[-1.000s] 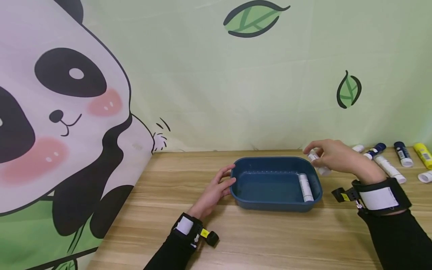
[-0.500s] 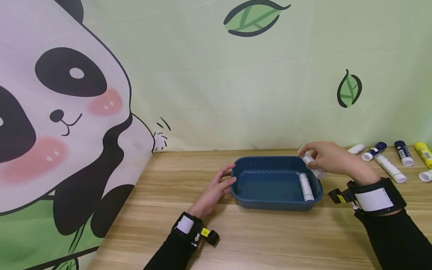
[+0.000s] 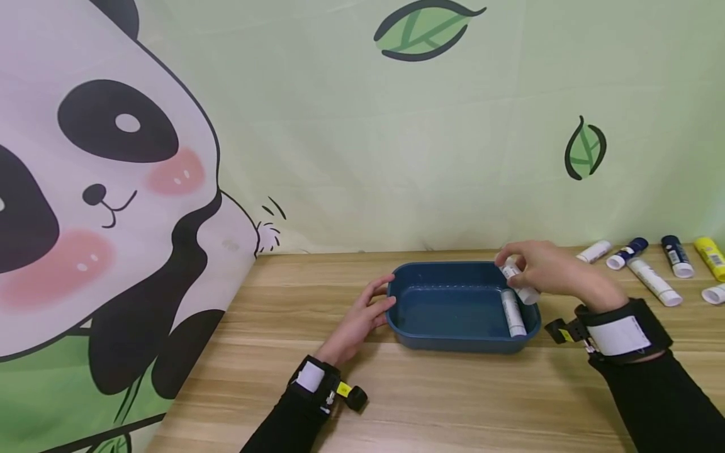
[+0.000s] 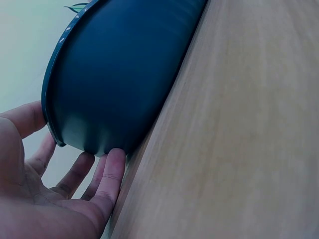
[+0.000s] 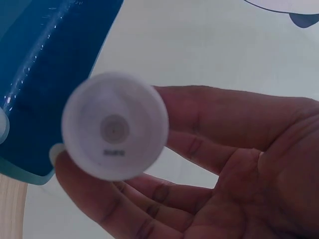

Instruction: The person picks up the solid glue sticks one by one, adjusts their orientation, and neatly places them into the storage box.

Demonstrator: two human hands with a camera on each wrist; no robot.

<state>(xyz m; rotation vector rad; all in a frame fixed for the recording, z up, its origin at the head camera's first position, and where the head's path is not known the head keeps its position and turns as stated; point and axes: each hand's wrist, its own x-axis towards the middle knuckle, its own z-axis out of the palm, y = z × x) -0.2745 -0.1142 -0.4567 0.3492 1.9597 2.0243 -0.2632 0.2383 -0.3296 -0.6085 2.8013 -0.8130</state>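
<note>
A dark blue plastic tray (image 3: 447,343) stands on the wooden table, with one white glue stick (image 3: 513,313) lying inside along its right end. My left hand (image 3: 359,324) touches the tray's left end; in the left wrist view its fingers (image 4: 109,177) rest against the outer wall, near the rim. Pinched between thumb and fingers of my right hand (image 3: 546,270) is a second white glue stick (image 3: 518,278), tilted over the tray's right rim. The right wrist view shows that stick's round white base (image 5: 114,127) facing the camera.
To the right of the tray lie several more glue sticks: white ones (image 3: 655,282), dark blue ones (image 3: 677,256) and a yellow one (image 3: 710,258). A green cloth backdrop (image 3: 340,157) with a printed panda rises behind the table's back edge.
My right hand has moved left with the white glue stick, from beside the tray to over its right rim. The left hand and tray have stayed in place.
</note>
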